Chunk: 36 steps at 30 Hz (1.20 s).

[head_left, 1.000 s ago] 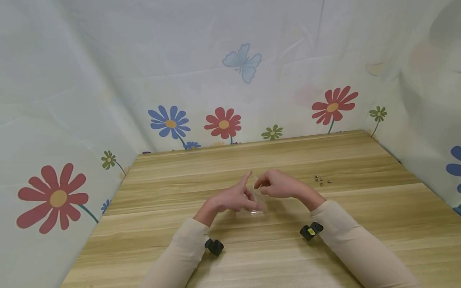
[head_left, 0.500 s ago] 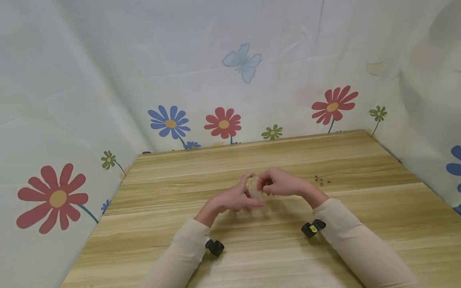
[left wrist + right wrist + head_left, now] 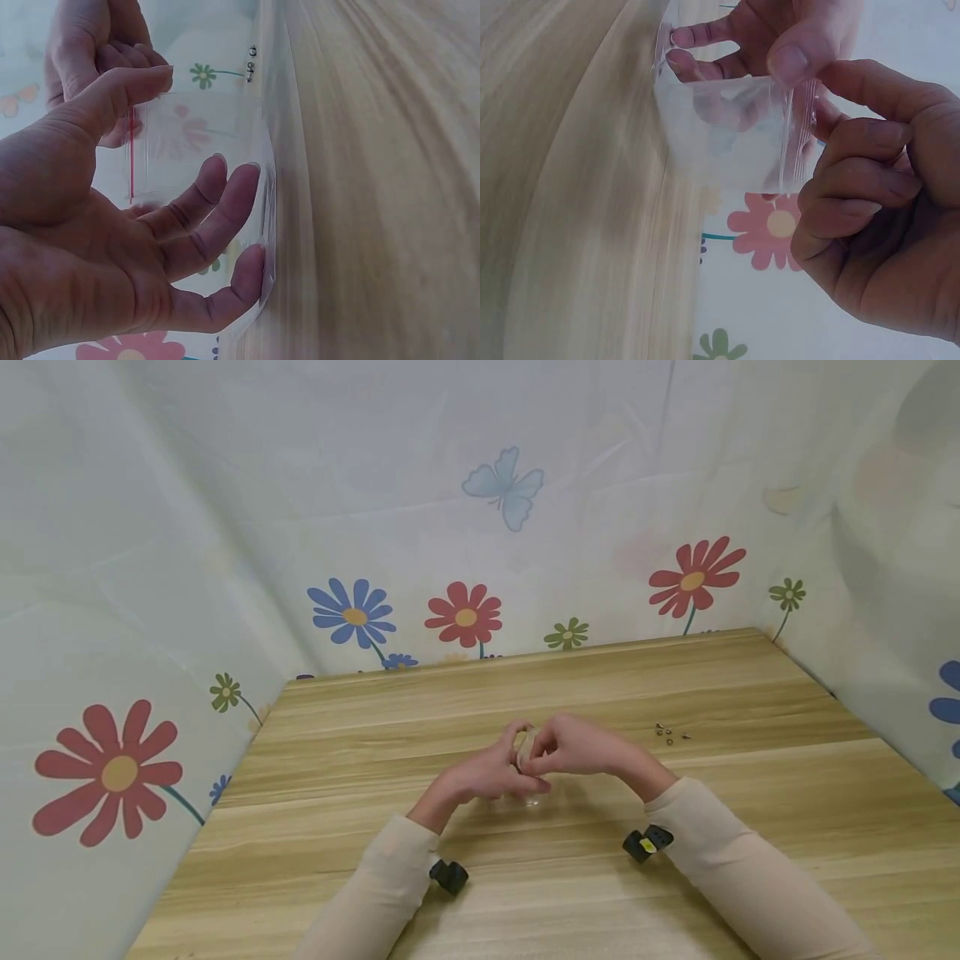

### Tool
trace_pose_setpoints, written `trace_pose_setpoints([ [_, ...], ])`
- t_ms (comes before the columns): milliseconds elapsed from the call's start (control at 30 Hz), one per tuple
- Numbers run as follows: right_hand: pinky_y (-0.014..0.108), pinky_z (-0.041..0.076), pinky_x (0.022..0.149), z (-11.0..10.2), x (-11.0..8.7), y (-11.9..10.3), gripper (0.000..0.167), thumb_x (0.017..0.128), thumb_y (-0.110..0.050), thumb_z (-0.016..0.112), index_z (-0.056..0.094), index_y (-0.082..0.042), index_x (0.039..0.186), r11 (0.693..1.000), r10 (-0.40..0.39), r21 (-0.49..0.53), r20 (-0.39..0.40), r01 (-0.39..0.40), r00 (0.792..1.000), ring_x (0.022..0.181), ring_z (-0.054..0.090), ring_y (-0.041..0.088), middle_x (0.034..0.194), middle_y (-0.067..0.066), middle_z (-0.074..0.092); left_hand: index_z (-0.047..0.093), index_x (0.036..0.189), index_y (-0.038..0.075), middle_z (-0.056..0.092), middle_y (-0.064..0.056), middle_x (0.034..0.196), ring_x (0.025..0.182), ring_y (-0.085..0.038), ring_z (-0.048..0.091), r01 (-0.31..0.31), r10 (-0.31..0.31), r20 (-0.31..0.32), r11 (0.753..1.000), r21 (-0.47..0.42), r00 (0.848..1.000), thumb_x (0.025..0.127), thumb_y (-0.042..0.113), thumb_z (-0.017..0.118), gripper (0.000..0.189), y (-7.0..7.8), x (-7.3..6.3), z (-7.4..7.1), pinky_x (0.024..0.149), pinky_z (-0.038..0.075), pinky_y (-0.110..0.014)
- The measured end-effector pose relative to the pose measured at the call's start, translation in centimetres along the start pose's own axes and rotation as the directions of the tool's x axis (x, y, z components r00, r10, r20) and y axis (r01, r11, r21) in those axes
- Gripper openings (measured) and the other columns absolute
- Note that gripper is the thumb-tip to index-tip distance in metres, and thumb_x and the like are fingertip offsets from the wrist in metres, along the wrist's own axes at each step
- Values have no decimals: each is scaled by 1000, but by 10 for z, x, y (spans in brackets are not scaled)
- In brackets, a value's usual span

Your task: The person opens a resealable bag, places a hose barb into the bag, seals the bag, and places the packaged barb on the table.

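A small clear zip bag (image 3: 720,157) with a red line along its seal (image 3: 132,161) stands on its side edge close over the wooden table, between both hands. My left hand (image 3: 487,774) holds it at one side, thumb at the near edge of the mouth, other fingers spread behind the film. My right hand (image 3: 581,746) pinches the bag's mouth strip, its remaining fingers curled toward the palm (image 3: 870,195). Nothing shows inside the clear film.
Several small metal screws (image 3: 670,742) lie loose on the wooden table (image 3: 600,893), right of my right hand. A white cloth backdrop (image 3: 405,527) printed with flowers encloses the table's back and sides. Black wrist cameras (image 3: 450,877) sit at both sleeves.
My left index finger has bent from straight to curved around the bag's mouth. The right hand has moved slightly left, its fingertips now against the bag's top.
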State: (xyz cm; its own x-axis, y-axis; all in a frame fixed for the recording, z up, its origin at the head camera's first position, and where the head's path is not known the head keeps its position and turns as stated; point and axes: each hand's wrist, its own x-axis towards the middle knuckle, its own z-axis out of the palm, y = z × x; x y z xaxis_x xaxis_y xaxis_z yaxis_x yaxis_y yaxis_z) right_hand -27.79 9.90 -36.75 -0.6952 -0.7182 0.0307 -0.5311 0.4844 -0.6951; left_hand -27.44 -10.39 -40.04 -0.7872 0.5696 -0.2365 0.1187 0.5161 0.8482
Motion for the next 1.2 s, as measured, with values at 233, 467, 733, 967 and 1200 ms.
trace_pose_setpoints([
  [233,23,36,55,1,0,-1,12,87,-6,69,78,-9,80,1000,-7,17,0,7,1000,58,43,6,70,-4,66,15,153,21,62,-5,87,75,-18,54,-28,29,-13,999,46,1000,85,36,81,97,-2,1,2,66,40,-33],
  [467,22,34,53,11,5,-1,16,89,-14,71,75,-6,76,998,-2,-66,-80,-3,997,52,38,4,64,-3,62,15,152,19,64,-2,80,68,-15,52,-45,45,-12,998,32,999,86,30,81,94,-2,2,5,67,38,-32],
  [733,22,39,55,22,9,-8,7,82,-8,75,80,-9,77,979,-35,-203,-173,-1,984,54,42,5,69,-6,68,19,149,19,69,0,93,78,-15,57,-76,77,-38,996,49,996,85,27,82,90,-1,3,7,75,42,-32],
  [967,23,34,52,16,8,-5,10,84,-4,73,81,-7,88,990,-28,-140,-171,4,985,55,40,7,73,-3,69,23,146,20,66,-4,101,85,-17,59,-71,73,-47,996,49,996,86,28,81,84,0,2,8,77,45,-34],
  [1200,26,42,56,-20,-5,6,9,88,-8,73,80,-4,92,992,14,-119,-207,-40,978,60,49,10,76,-2,69,21,148,22,65,-6,85,70,-22,57,-7,8,-43,1000,29,999,86,31,81,87,0,1,7,61,45,-33],
])
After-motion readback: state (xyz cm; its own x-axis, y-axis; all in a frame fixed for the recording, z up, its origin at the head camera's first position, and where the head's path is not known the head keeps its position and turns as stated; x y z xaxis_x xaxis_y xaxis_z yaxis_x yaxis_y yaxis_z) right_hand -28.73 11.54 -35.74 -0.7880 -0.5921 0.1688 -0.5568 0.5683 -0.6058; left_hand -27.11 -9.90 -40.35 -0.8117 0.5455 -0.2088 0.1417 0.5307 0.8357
